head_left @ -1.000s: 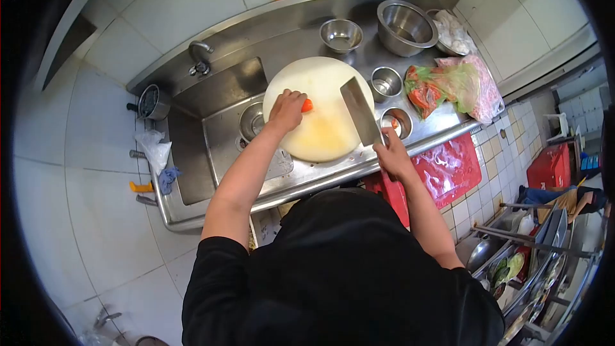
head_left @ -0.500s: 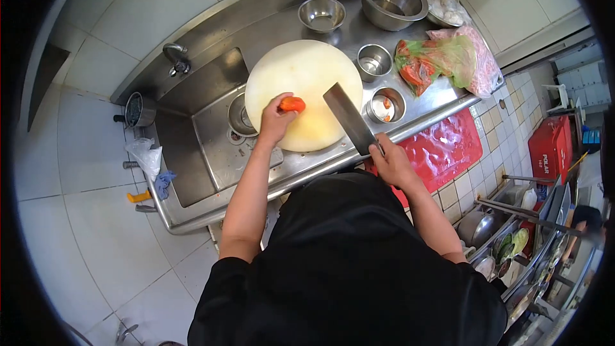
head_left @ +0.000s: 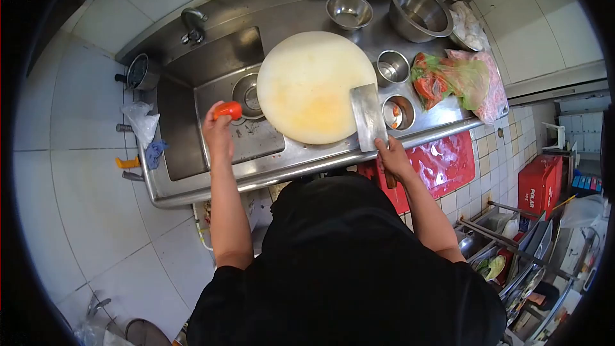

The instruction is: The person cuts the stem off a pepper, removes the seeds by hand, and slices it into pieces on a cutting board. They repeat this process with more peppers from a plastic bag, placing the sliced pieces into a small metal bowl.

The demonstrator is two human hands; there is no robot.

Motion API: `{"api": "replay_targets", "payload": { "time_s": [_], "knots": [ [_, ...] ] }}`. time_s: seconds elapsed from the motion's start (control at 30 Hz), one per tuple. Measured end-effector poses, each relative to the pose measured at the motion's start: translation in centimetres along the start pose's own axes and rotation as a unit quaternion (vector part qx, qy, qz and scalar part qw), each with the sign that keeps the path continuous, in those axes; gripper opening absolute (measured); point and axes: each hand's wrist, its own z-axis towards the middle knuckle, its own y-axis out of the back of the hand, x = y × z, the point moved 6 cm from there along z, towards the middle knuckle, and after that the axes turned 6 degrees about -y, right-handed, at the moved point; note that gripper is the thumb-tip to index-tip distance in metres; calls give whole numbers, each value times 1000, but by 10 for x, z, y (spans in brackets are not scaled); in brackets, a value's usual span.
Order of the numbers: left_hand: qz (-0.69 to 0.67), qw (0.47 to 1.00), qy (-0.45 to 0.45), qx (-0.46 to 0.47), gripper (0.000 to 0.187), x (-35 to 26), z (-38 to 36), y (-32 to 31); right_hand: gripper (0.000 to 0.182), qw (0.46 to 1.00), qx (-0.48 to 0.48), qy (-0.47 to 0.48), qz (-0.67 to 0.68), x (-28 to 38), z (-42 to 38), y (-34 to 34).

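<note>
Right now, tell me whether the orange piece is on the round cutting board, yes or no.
No. The left hand holds the orange piece over the sink, off the round cutting board, which lies bare.

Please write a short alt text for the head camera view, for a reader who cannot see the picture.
A person at a steel kitchen counter holds an orange vegetable piece in the left hand over the sink, while the right hand rests a cleaver on a round cutting board. Metal bowls stand behind.

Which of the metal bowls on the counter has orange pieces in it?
The small bowl nearest the cleaver, right of the cutting board; the other bowls look empty.
</note>
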Motion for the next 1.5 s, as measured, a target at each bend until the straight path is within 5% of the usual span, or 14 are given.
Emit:
{"api": "replay_targets", "payload": {
  "time_s": [0.47,0.57,0.6,0.67,0.7,0.77,0.83,0.9,1.13,1.23,1.27,1.37,1.43,1.5],
  "knots": [
    [-78,991,-78,-78,50,-79,-46,89,28,996,84,-6,-27,22,-6,-112],
    [-88,991,-79,-56,53,-80,-37,83,32,955,91,224,-173,48,-1,-163],
    [-90,992,-73,-54,53,-80,-34,80,32,955,89,223,-175,44,8,-172],
    [-92,993,-63,-50,54,-83,-34,83,33,871,1,432,-233,56,6,-185],
    [-83,993,-76,-44,54,-89,-33,87,33,869,-3,435,-235,63,1,-178],
    [-82,992,-87,-45,55,-94,-35,103,32,973,-19,208,-96,60,0,-126],
    [-66,989,-108,-78,57,-99,-41,129,30,997,-38,45,-41,34,4,-74],
    [-44,989,-112,-90,58,-95,-47,152,27,997,-74,-5,32,26,-4,-42],
    [-68,983,-102,-139,51,-78,-49,177,28,999,-34,-18,16,14,20,-72],
    [-67,986,-92,-119,48,-74,-38,154,35,989,53,71,-116,62,13,-147],
    [-63,988,-87,-108,47,-74,-36,144,39,946,37,219,-236,64,29,-171],
    [-68,989,-83,-99,47,-86,-38,125,37,959,100,131,-230,102,-1,-198],
    [-58,988,-104,-95,46,-96,-43,136,33,980,57,185,-56,76,17,-170],
    [-51,985,-125,-104,46,-102,-54,152,27,999,16,37,-31,64,8,-116]
  ]
}}
